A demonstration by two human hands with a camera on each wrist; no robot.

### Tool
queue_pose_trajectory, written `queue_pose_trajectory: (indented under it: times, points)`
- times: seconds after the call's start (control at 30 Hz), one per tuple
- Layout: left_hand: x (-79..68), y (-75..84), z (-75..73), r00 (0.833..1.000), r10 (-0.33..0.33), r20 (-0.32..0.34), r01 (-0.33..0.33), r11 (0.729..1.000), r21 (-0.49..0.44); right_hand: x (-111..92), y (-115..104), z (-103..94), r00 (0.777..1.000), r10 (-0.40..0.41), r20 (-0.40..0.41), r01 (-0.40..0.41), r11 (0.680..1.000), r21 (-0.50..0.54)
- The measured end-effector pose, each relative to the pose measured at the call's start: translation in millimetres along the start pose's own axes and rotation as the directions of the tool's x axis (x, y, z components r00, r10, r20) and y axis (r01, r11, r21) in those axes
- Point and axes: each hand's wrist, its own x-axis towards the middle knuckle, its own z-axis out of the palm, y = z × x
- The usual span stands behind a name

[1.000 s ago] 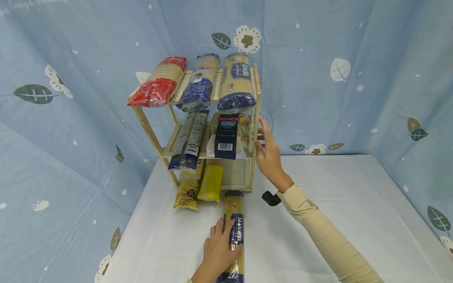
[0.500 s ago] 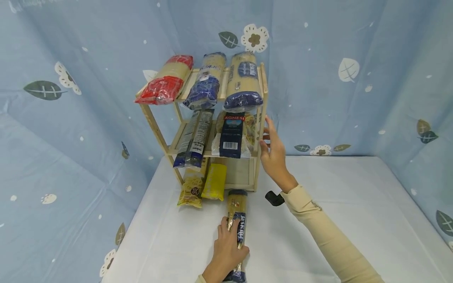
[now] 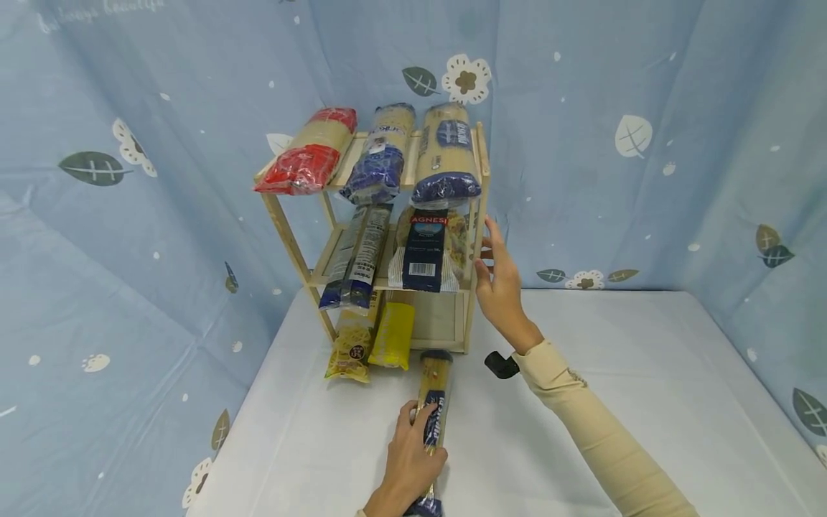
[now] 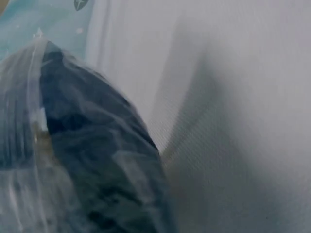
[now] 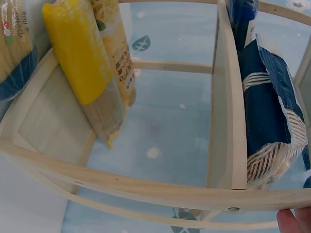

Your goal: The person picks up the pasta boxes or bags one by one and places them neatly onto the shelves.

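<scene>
My left hand (image 3: 413, 459) grips a long clear pack of spaghetti (image 3: 436, 379) with dark blue ends, low over the white table in front of the wooden rack (image 3: 461, 343). In the left wrist view, one crinkled blue end of the spaghetti pack (image 4: 92, 126) fills the left side. Its other end points at the bottom shelf's right part. My right hand (image 3: 504, 291) touches the rack's right side, fingers spread and slightly bent along the upright. Only fingertips (image 5: 291, 222) show at the wood's edge in the right wrist view.
Three pasta packs, one red (image 3: 304, 161), lie on the top shelf. A dark long pack (image 3: 358, 255) and an Agnesi pack (image 3: 424, 251) fill the middle. Two yellow packs (image 3: 394, 334) lie at the bottom left. A black object (image 3: 500, 365) sits beside the rack.
My left hand and the spaghetti pack have shifted slightly, and the pack has tilted. The right hand stays against the rack. The view has moved a little.
</scene>
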Motion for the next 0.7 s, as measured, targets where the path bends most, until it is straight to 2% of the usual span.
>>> queue_pose_trajectory:
  times: [0.4, 0.7]
  points:
    - [-4.7, 8.1, -6.9, 1.000, 0.024, -0.012, -0.024, 1.000, -0.017, -2, 3, 0.3, 1.000, 0.006, -0.005, -0.006, 1.000, -0.025]
    - [9.7, 15.9, -16.8, 0.990, 0.102, -0.100, -0.105, 0.994, -0.030, -1, 4, 0.6, 1.000, -0.020, -0.017, 0.020, 1.000, -0.016]
